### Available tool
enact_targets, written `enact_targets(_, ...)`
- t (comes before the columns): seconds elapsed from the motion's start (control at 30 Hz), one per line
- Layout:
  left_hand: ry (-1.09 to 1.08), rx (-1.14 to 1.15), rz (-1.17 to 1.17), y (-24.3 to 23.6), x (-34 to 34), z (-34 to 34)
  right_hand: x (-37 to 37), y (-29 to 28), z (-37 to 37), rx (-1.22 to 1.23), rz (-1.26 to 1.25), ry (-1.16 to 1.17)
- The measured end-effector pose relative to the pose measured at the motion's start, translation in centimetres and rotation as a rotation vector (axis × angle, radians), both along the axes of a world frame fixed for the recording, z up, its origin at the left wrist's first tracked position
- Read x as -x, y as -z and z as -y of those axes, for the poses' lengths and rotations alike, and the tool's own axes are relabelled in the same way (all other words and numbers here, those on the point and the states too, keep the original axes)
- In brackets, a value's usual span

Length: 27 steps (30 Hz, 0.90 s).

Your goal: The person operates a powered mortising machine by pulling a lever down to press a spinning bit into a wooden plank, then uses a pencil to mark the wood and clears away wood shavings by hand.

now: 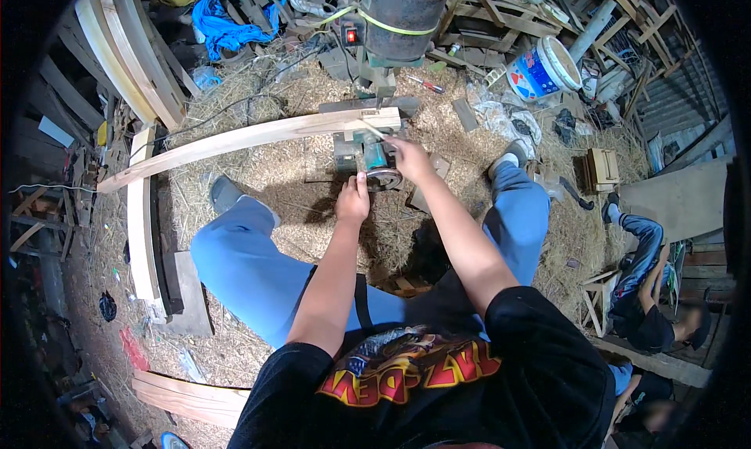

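Right fingers (397, 145) pinch a pale stick (373, 129), tip over a curved beam (250, 136); left fingers (361, 184), grip unclear, meet the green machine base (371, 150). The beam's far end crosses a timber (141, 230), probably for support.

The floor (88, 269) has pale wood chips (293, 163) and dry straw (235, 101) all over. Scrap wood (508, 20) lies in messy heaps along its far edge. A wavy grey wall (687, 91) stands by its far right corner. The middle is bright, the left edge dim.
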State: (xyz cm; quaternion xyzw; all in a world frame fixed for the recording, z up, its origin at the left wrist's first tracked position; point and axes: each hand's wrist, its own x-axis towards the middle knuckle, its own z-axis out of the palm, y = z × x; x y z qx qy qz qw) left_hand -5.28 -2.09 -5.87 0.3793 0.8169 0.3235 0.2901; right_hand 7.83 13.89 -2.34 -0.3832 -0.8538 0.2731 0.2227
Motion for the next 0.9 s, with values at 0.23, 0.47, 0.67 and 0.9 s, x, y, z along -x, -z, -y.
enact_targets(0.23, -0.081, -0.087, -0.075, 1.4, -0.1, 0.3, -8.6, 3.4, 2.9, 0.105, -0.116, 0.663)
enact_targets(0.47, -0.076, -0.13, -0.077, 1.1, -0.2, 0.2, -2.2, 0.6, 0.3, 0.172, -0.239, 0.015)
enact_targets(0.67, -0.062, -0.057, -0.007, 0.3, -0.1, 0.4, 3.6, -2.4, -2.2, 0.155, 0.061, -0.185)
enact_targets(0.9, -0.099, -0.022, -0.031, -0.3, -0.3, 0.5, 0.5, 0.3, -1.8, -0.005, 0.0, 0.047)
